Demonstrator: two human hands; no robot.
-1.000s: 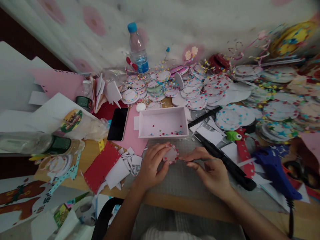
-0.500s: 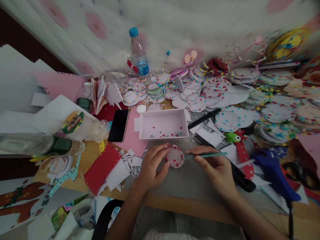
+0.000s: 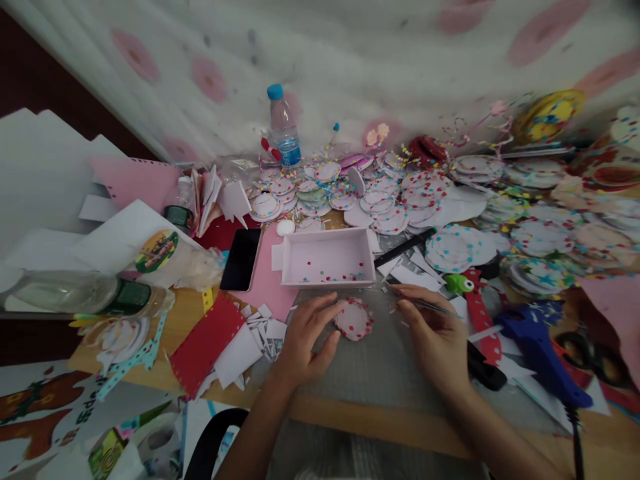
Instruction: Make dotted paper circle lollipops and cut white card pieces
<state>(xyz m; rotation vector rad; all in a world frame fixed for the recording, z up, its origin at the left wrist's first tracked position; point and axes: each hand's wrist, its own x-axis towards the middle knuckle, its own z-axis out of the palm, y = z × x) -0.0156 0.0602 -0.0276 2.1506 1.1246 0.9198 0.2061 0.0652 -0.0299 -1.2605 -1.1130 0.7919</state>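
Note:
A small round paper disc with red stars around its rim lies flat on the grey work surface. My left hand steadies its left edge, the index finger on the rim and the thumb by the lower left. Some way to the right, my right hand pinches slim teal tweezers, blurred and partly covered by the fingers. Their tips point left, apart from the disc. Just behind the disc stands a shallow pale pink box with several tiny red stars scattered inside.
Stacks of decorated paper discs crowd the back. A phone, red card and lying bottle occupy the left; a water bottle stands behind. At right are a blue glue gun, scissors and a green clip.
My right hand has drawn the tweezers away from the disc, to the right, and tilted them. The left hand stays at the disc. The whole view has shifted slightly.

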